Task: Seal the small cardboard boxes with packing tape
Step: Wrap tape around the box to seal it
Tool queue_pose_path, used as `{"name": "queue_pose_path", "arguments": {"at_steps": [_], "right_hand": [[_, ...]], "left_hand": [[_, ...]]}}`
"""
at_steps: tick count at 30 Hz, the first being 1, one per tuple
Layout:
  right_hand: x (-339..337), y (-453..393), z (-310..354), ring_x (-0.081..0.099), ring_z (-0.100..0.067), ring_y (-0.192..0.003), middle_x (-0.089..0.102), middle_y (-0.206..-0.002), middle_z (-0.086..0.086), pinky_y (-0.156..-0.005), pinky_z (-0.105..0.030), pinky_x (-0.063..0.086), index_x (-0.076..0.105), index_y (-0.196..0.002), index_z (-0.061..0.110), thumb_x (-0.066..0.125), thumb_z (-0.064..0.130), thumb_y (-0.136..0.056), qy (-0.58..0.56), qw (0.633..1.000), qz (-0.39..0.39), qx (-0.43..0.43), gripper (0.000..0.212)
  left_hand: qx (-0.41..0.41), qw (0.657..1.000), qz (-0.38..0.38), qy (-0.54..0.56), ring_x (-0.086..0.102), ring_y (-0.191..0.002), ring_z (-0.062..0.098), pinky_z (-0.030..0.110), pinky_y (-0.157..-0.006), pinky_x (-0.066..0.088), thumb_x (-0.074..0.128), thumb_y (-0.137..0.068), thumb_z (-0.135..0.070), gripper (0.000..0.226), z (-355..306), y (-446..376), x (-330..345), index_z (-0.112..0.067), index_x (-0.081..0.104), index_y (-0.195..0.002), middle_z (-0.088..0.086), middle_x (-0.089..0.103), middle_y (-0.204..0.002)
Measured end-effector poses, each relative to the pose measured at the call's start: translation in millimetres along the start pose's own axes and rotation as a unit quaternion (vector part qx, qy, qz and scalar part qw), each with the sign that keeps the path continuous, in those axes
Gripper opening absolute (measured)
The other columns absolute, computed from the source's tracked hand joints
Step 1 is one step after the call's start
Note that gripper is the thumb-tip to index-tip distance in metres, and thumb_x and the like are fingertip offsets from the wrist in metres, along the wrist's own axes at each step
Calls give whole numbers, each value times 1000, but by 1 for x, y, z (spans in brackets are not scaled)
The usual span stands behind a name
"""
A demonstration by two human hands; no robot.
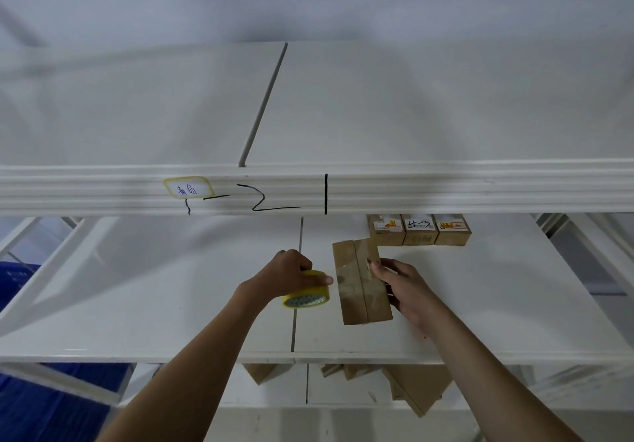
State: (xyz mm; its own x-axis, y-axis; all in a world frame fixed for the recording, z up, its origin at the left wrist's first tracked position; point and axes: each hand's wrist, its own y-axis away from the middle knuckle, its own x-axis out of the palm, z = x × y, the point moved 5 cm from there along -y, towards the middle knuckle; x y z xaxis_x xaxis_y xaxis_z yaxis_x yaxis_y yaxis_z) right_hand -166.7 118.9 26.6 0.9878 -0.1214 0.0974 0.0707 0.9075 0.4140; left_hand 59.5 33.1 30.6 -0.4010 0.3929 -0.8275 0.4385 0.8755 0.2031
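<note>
Taping the seam of one small box, roll in hand.

The cardboard box (362, 282) lies flat on the white shelf (171, 287), a strip of clear tape already glinting along its centre seam; the step in hand looks like pressing that strip down. The right hand (403, 289) grips the box's right edge, its fingers (377, 266) curled onto the top by the seam. Just left of them the left hand (288, 275) clasps the yellow tape roll (307, 292) from above, near the box's left edge. Next the tape likely needs smoothing and cutting free. Beyond the fingers, three labelled boxes (420, 230) stand in a row.
</note>
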Motion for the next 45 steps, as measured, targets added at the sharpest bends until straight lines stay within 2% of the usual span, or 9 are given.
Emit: {"name": "queue_pose_path", "arguments": {"at_steps": [12,18,24,27,32,35,37,40,45], "right_hand": [[2,-1,7,68,-28,-114,73,-120,-9,-102,-48,53,69,-123,12,60,29,-100,-47,998,38,23,30],[14,5,1,70,-26,-111,73,-120,-12,-89,-42,59,68,-124,7,50,26,-104,-105,990,85,46,32],[13,6,-2,71,-25,-108,73,-119,-13,-86,-42,59,69,-120,5,51,25,-104,-95,992,69,56,31],[13,1,-7,67,-25,-112,71,-123,-10,-98,-46,54,65,-127,6,50,28,-105,-42,997,29,55,35],[22,2,-9,59,-27,-123,62,-131,-5,-108,-50,47,47,-137,17,75,76,-65,58,993,53,84,98],[30,1,-11,59,-24,-120,62,-129,-1,-105,-46,50,46,-134,22,80,83,-44,116,988,61,76,114],[34,0,-13,63,-21,-114,68,-122,-1,-102,-45,52,54,-129,22,85,76,-47,132,987,58,66,103],[36,2,-13,67,-20,-105,73,-109,-1,-97,-41,55,62,-112,23,86,46,-73,121,990,47,59,51],[22,-3,-14,72,-21,-99,78,-101,-3,-86,-37,58,68,-114,17,83,33,-79,122,990,36,62,41]], "left_hand": [[-30,999,18,4,58,-68,16,26,-66,46,66,-77,-69,60,4,2,-3,-10,65,-69,4,57,-70],[-25,999,33,34,62,-68,19,24,-62,46,60,-67,-79,80,-2,3,1,0,71,-77,10,61,-71],[-14,999,47,13,59,-65,9,20,-62,46,70,-76,-69,62,-5,3,3,-7,71,-76,1,61,-71],[1,1000,28,2,60,-67,9,14,-59,41,73,-79,-62,51,-14,2,2,-12,70,-75,-3,60,-69],[8,1000,-4,-11,57,-59,8,16,-58,40,74,-77,-64,47,-21,-1,-3,-20,63,-62,-8,56,-60],[21,999,-10,-36,62,-66,12,19,-61,45,74,-79,-58,42,-27,-3,-4,-18,69,-68,-6,59,-64],[26,999,-10,-43,61,-66,13,22,-62,47,75,-80,-50,34,-30,-4,-5,-22,65,-63,-7,57,-61],[34,998,-9,-50,59,-67,12,22,-63,46,75,-82,-45,30,-32,-5,-4,-24,62,-64,-10,54,-60],[30,997,70,-16,57,-74,13,19,-63,41,63,-95,-40,27,-23,-3,3,-18,68,-80,-6,57,-74]]}}
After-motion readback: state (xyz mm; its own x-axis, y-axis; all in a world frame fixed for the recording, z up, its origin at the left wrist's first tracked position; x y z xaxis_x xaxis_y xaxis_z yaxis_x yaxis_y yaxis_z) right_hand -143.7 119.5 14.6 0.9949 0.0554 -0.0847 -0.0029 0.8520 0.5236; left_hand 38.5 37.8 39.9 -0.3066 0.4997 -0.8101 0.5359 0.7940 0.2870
